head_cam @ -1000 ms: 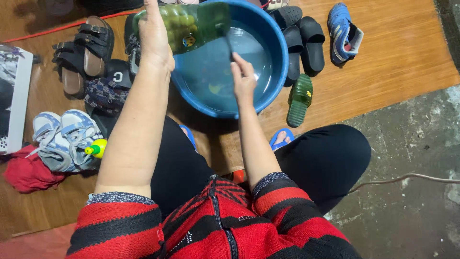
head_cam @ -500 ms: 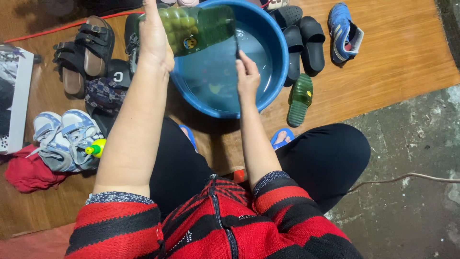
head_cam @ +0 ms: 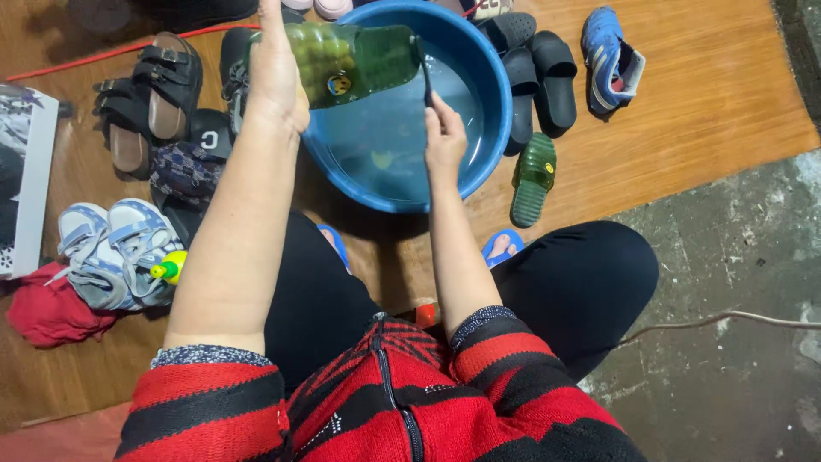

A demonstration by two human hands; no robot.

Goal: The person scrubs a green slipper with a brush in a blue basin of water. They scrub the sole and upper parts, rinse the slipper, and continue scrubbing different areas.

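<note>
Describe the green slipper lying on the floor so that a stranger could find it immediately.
Start at the big blue basin of water on the wooden floor. Just beyond its rim on the right-hand side of the picture, below a pair of black slides, lies the green slipper. It is the only translucent green, ribbed one on the floor, and it lies alone without a partner.
</note>
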